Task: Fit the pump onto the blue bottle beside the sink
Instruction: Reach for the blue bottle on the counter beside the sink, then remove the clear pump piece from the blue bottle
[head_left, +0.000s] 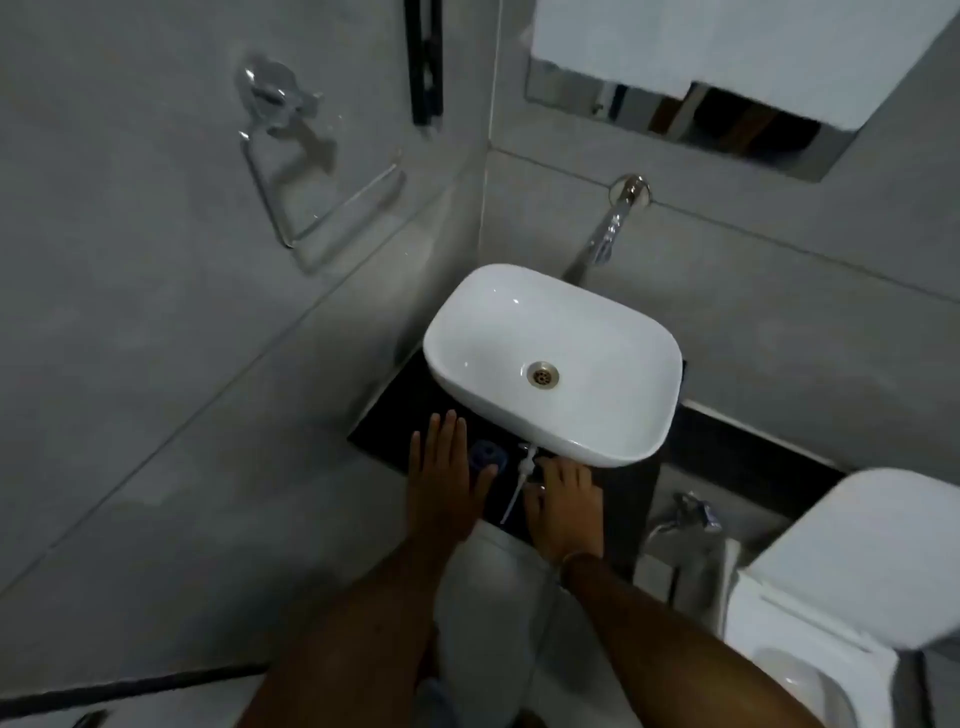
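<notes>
On the left wall hangs a chrome towel ring (311, 197), well apart from everything on the counter. The left hand (444, 478) lies flat over the dark counter (400, 415), fingers straight and slightly spread, gripping nothing; its thumb side touches or just overlaps the blue bottle (485, 456). The bottle stands on the counter just left of the white sink (553, 358), close under the basin's near edge, its open top facing up. Between the hands sits the white pump (525, 462), its thin tube (511, 501) trailing down toward the person. The right hand (563, 499) has its fingers curled around the pump's head; how tightly cannot be told. The basin's rim overhangs the pump and crowds the bottle's right side. A chrome tap (610, 228) juts from the back wall above the basin. Far right stands a white toilet (852, 577).
</notes>
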